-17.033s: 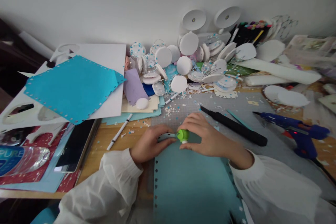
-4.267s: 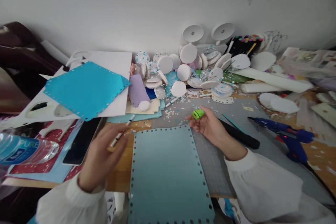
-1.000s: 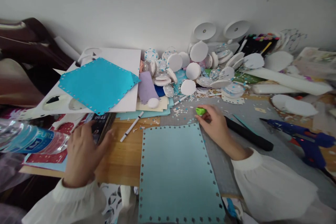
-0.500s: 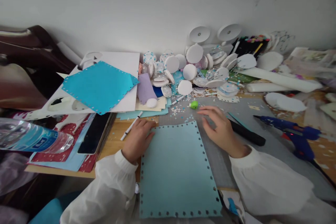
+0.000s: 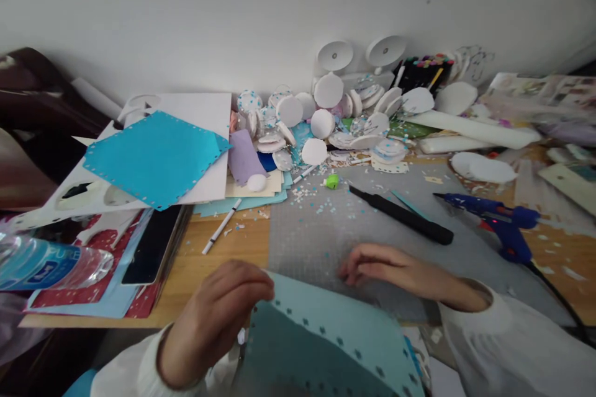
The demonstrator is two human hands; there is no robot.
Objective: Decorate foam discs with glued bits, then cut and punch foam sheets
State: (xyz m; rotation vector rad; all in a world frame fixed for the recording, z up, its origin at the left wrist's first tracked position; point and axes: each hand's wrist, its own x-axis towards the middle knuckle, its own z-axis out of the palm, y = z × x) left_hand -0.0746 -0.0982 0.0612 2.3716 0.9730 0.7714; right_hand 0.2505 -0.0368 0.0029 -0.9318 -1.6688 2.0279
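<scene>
A pale blue paper sheet [image 5: 298, 353] with small flower-shaped holes along its edges is lifted and tilted at the bottom of the view. My left hand [image 5: 218, 313] pinches it at its upper left corner. To the right, over the grey cutting mat [image 5: 298, 242], my right hand [image 5: 395, 270] is held slightly curled with nothing in it; its fingertips are blurred. Beyond that hand lie a black craft knife [image 5: 405, 214] and a small green punch-like object [image 5: 332, 182].
A blue glue gun [image 5: 498, 217] lies at the right. White foam discs [image 5: 321, 124] are heaped along the wall. At the left are a bright blue sheet [image 5: 158, 158], a phone [image 5: 151, 248], a water bottle [image 5: 51, 263] and a white pen [image 5: 221, 226]. Paper bits dot the mat.
The pale blue sheet was flat and is now raised and tilted towards me, its corner in my left hand. My right hand has drawn back nearer to me, away from the green object.
</scene>
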